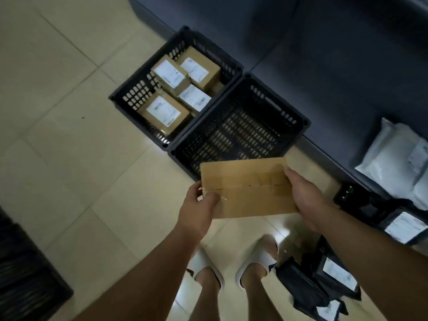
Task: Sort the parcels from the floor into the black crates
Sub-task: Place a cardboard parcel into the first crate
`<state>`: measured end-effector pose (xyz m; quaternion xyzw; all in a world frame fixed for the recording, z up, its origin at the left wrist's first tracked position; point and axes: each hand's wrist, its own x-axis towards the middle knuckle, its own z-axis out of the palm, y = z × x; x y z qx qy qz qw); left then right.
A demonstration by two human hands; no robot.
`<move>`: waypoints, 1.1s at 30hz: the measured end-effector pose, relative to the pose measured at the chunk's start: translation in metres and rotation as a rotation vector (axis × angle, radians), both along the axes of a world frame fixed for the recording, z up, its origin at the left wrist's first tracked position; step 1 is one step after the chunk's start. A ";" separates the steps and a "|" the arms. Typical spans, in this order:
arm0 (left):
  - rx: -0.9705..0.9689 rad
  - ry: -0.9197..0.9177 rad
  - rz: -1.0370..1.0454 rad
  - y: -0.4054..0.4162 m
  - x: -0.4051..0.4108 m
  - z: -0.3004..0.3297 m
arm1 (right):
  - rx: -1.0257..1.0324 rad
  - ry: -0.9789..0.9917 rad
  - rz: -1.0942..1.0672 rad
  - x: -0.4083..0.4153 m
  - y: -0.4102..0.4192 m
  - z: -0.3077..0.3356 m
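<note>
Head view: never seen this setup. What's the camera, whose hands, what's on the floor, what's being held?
There is no robot here. One wide-angle camera sits on a person's head and looks down, so you see their own arms, hands and slippered feet.

The left hand and right hand hold a flat cardboard box by its two short ends, just in front of the crates.

On the tiled floor stand two black crates side by side. The far crate holds four labelled cardboard parcels. The near crate shows only its slotted bottom.

At right lie more parcels: white mailer bags and black mailer bags with white labels.
</note>
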<state>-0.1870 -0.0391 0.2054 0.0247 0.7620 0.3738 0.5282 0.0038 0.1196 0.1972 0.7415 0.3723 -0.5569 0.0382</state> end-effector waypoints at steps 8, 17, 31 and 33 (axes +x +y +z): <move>-0.005 -0.050 0.233 -0.092 -0.092 0.009 | 0.026 0.099 0.166 -0.127 -0.055 0.012; -0.045 -0.089 0.570 -0.179 -0.170 0.017 | -0.081 0.139 0.372 -0.261 -0.112 0.016; -0.089 -0.132 0.769 -0.190 -0.289 0.023 | -0.140 0.215 0.715 -0.429 -0.090 0.016; -0.074 -0.133 0.765 -0.187 -0.304 0.025 | -0.131 0.214 0.769 -0.452 -0.085 0.018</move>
